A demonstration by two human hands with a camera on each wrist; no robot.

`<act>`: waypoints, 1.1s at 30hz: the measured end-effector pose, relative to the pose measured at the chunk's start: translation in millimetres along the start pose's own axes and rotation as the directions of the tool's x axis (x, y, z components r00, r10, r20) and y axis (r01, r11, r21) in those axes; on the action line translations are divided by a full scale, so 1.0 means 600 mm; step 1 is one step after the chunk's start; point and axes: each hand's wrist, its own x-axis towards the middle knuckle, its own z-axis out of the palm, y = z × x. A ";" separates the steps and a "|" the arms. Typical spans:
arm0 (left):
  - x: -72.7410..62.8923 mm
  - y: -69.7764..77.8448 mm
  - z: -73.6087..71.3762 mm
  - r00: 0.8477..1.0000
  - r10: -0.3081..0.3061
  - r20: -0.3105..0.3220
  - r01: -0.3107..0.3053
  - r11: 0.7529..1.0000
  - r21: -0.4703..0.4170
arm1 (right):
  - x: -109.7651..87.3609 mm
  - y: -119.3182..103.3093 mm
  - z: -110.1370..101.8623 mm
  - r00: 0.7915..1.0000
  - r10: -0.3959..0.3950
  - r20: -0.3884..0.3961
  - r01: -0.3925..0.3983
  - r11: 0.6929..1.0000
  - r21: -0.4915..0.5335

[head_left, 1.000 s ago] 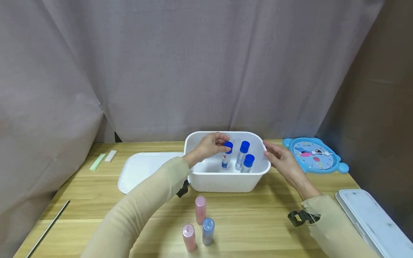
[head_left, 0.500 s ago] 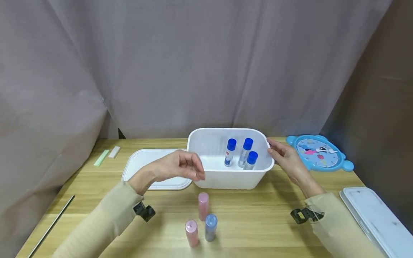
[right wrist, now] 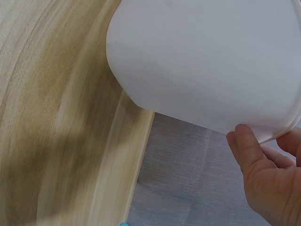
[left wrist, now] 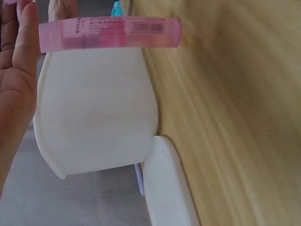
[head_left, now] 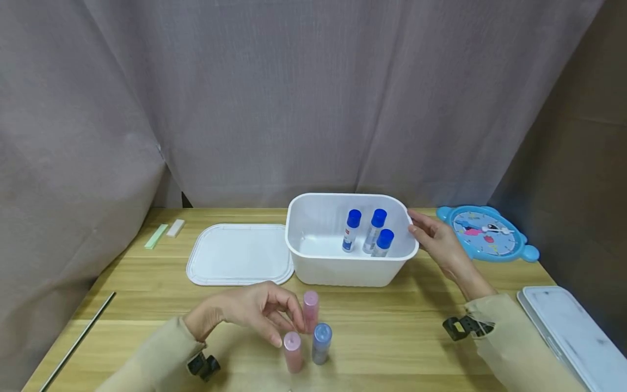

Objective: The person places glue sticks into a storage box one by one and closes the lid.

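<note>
My left hand hovers beside two upright pink glue sticks, fingers loosely bent and spread from the thumb. Its fingertips are close to the front pink glue stick and the rear pink glue stick; contact is unclear. In the left wrist view, a labelled pink glue stick crosses near the fingers. A blue glue stick stands to their right. With my right hand I hold the right rim of a white bin. Inside it stand three blue-capped glue sticks.
Left of the bin lies a white lid. A blue toy clock is at right, with a white flat case in front of it. Green and white small blocks and a thin metal rod lie at left.
My left hand has released the blue-capped glue stick inside the bin and moved out, left and down to the pink glue sticks. The right hand stays at the bin's rim.
</note>
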 end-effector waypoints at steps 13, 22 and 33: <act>-0.001 -0.018 0.013 0.996 -0.080 -0.025 0.081 0.997 0.015 | 0.000 -0.002 0.000 1.000 0.008 -0.005 -0.008 1.000 -0.001; -0.015 0.056 -0.029 0.997 0.068 -0.038 -0.062 0.987 0.150 | 0.004 -0.003 -0.002 1.000 0.024 -0.005 -0.024 1.000 -0.012; 0.039 0.210 -0.102 0.866 0.182 -0.465 -0.033 0.950 0.309 | 0.000 0.000 -0.001 1.000 -0.004 0.000 0.004 1.000 0.012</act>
